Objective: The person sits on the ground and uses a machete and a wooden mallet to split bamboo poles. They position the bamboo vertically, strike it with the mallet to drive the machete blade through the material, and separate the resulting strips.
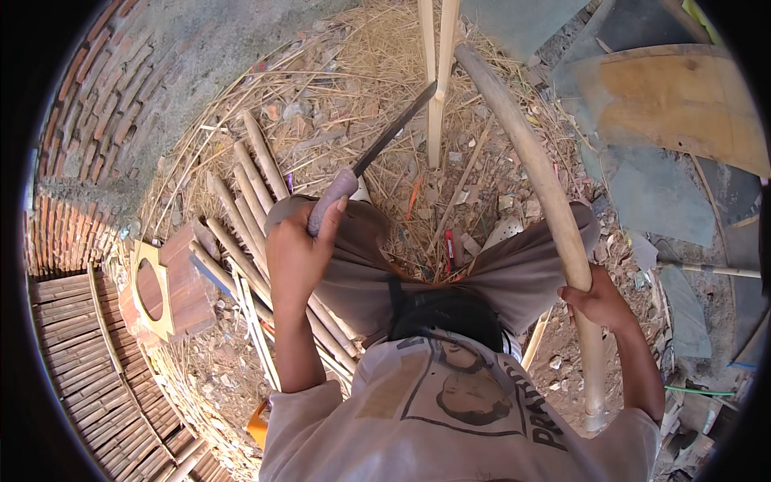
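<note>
My left hand (303, 245) is wrapped round the pale purple handle of a long-bladed knife (393, 138), in front of my left knee. Its dark blade slants up and to the right. The far end of the blade meets an upright pale split stick (434, 120), where two strips come together; I cannot tell whether the blade sits in the split. My right hand (598, 301) grips a long, thick wooden pole (530, 157) low on its length, beside my right knee. The pole runs up and leftward, its top end close to the split stick.
Several round sticks (249, 213) lie at my left. A brown board with a yellow oval frame (151, 291) lies beyond them, near a bamboo slat panel (80, 345) and a brick wall (96, 104). Straw and rubble cover the ground (321, 104). Flat sheets (666, 104) lie at right.
</note>
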Demonstrator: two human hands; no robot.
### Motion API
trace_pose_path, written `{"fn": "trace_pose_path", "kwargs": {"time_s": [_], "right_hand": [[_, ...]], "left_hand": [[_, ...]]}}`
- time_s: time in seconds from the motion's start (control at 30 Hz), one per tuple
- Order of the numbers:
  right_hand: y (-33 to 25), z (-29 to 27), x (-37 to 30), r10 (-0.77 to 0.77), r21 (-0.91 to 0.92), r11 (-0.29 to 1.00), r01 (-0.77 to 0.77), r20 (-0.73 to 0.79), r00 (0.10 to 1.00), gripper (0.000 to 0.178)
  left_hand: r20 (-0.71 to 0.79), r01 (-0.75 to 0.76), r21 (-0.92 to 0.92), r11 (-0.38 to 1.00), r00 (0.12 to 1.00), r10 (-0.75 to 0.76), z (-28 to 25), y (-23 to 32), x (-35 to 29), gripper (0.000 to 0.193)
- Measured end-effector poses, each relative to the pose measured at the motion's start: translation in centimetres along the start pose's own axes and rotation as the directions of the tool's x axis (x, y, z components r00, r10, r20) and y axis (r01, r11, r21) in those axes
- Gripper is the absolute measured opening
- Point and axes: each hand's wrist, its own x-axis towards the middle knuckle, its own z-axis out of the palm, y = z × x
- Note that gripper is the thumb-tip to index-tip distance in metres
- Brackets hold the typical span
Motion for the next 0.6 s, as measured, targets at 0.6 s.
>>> {"fn": "trace_pose_path", "kwargs": {"time_s": [0.6], "right_hand": [[-0.8,2.4,0.4,0.109,0.238,0.964,-0.119,0.056,0.992,0.03]], "left_hand": [[0.074,0.045,0.129,0.991,0.996,-0.054,2.7,0.9,0.9,0.053]]}}
